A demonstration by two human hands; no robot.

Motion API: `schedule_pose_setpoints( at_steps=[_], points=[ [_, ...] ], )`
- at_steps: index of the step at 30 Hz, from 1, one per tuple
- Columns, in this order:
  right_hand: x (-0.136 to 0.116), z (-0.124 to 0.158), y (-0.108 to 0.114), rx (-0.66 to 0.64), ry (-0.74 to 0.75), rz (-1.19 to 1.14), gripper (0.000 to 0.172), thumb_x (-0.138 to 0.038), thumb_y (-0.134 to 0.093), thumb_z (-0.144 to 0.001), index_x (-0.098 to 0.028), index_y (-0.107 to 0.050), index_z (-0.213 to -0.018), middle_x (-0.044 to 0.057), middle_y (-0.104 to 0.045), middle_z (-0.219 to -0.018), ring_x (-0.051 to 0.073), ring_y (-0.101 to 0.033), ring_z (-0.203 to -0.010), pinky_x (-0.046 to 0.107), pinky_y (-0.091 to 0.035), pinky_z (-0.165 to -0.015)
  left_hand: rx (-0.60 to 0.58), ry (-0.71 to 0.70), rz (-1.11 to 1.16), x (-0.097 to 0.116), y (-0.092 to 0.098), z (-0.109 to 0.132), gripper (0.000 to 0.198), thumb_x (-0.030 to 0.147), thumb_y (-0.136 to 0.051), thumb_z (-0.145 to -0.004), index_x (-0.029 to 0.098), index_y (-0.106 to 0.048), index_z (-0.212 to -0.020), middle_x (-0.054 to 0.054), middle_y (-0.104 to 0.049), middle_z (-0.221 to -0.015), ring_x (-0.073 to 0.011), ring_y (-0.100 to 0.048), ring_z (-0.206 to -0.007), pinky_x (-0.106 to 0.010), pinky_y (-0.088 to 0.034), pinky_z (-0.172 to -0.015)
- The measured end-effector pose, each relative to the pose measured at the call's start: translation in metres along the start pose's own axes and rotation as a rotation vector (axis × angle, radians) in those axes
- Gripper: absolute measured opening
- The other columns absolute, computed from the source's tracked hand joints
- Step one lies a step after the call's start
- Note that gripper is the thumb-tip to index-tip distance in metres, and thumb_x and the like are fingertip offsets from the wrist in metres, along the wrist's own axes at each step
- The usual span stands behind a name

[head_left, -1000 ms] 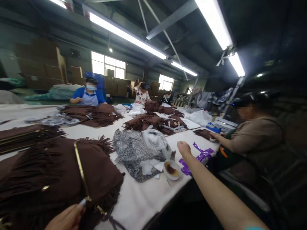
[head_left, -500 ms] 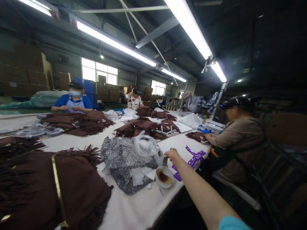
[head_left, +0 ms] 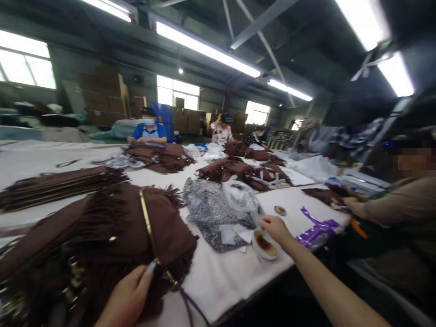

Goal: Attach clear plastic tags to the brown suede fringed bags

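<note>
A pile of brown fringed bags (head_left: 102, 236) with a gold chain strap (head_left: 147, 222) lies on the white table (head_left: 221, 272) in front of me. My left hand (head_left: 124, 299) rests on the top bag's near edge, fingers closed by the chain's lower end. My right hand (head_left: 275, 228) reaches out over a small white bowl (head_left: 264, 245) holding brown paste; its fingers are curled at the bowl's far rim, and what they hold is hidden. A small round lid (head_left: 279, 210) lies just beyond it.
Grey patterned fabric (head_left: 211, 209) and a clear plastic bag (head_left: 240, 195) lie left of the bowl, purple plastic strips (head_left: 316, 229) to its right. More brown bag piles cover the table. A seated person (head_left: 395, 213) works at right; other people sit at the far side.
The view swung left. My right hand drew back from the small lid to the bowl's rim. My left hand came back into view on the bag by the chain.
</note>
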State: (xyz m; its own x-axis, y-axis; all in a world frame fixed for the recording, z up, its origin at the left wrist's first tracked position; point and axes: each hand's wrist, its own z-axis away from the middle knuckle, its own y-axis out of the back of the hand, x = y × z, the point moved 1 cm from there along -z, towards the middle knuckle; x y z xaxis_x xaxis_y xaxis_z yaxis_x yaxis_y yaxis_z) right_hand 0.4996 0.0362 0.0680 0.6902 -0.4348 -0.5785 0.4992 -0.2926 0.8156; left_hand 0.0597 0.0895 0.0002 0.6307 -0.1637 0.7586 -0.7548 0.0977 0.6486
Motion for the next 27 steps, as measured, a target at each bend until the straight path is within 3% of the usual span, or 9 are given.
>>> schedule_pose_setpoints(
  at_steps=[4,5,7,9,14,24,27],
  points=[
    [-0.076,0.050,-0.070,-0.367,0.227,-0.230,0.027,-0.035,-0.058,-0.083,-0.015,-0.065,-0.066,-0.001,-0.055,-0.053,0.009,-0.046,-0.049,0.021,-0.034,-0.048,0.048,-0.101,-0.170,0.017,0.004,0.014,0.033,0.034,-0.032,-0.092,0.021,-0.052,-0.069,-0.003,-0.061,-0.067,-0.0176,-0.057,-0.063,-0.028,-0.039,-0.062],
    [-0.098,0.066,-0.089,-0.487,0.258,-0.392,0.027,-0.035,-0.058,-0.081,-0.014,-0.065,-0.066,-0.002,-0.054,-0.052,0.008,-0.044,-0.047,0.020,-0.031,-0.046,0.065,-0.124,-0.213,0.019,0.004,0.017,0.032,0.031,-0.032,-0.093,0.021,-0.052,-0.070,-0.004,-0.061,-0.068,-0.0175,-0.057,-0.064,-0.028,-0.038,-0.062],
    [-0.140,0.094,-0.123,-0.688,0.246,-0.621,0.026,-0.035,-0.061,-0.077,-0.013,-0.063,-0.063,-0.002,-0.053,-0.049,0.006,-0.038,-0.042,0.019,-0.025,-0.042,0.088,-0.164,-0.288,0.019,0.002,0.022,0.030,0.028,-0.032,-0.094,0.021,-0.052,-0.073,-0.005,-0.061,-0.071,-0.0180,-0.058,-0.067,-0.028,-0.039,-0.065],
    [-0.174,0.110,-0.150,-0.770,0.167,-0.755,0.024,-0.036,-0.062,-0.073,-0.014,-0.061,-0.064,-0.002,-0.055,-0.051,0.005,-0.035,-0.038,0.019,-0.021,-0.038,0.088,-0.193,-0.350,0.016,0.001,0.025,0.029,0.025,-0.032,-0.094,0.020,-0.054,-0.077,-0.007,-0.062,-0.076,-0.0192,-0.060,-0.071,-0.029,-0.042,-0.068],
    [-0.215,0.108,-0.187,-0.756,0.125,-0.597,0.024,-0.035,-0.065,-0.070,-0.015,-0.060,-0.057,-0.004,-0.052,-0.043,0.005,-0.035,-0.033,0.018,-0.021,-0.033,0.076,-0.217,-0.555,0.006,-0.001,0.027,0.027,0.016,-0.031,-0.093,0.015,-0.058,-0.089,-0.010,-0.065,-0.085,-0.0212,-0.064,-0.076,-0.030,-0.047,-0.067],
    [-0.222,0.106,-0.208,-0.555,0.112,-0.350,0.019,-0.026,-0.066,-0.066,-0.016,-0.061,-0.050,-0.003,-0.050,-0.037,0.007,-0.039,-0.032,0.018,-0.026,-0.032,0.102,-0.202,-0.647,0.002,0.000,0.028,0.025,0.012,-0.034,-0.092,0.015,-0.058,-0.087,-0.010,-0.065,-0.080,-0.0227,-0.066,-0.068,-0.030,-0.050,-0.058],
    [-0.224,0.106,-0.209,-0.543,0.122,-0.322,0.020,-0.026,-0.066,-0.065,-0.016,-0.061,-0.048,-0.002,-0.050,-0.037,0.008,-0.040,-0.032,0.019,-0.027,-0.031,0.147,-0.180,-0.624,-0.001,-0.001,0.028,0.025,0.015,-0.034,-0.093,0.013,-0.056,-0.105,-0.010,-0.066,-0.078,-0.0223,-0.067,-0.065,-0.028,-0.050,-0.055]
  ],
)
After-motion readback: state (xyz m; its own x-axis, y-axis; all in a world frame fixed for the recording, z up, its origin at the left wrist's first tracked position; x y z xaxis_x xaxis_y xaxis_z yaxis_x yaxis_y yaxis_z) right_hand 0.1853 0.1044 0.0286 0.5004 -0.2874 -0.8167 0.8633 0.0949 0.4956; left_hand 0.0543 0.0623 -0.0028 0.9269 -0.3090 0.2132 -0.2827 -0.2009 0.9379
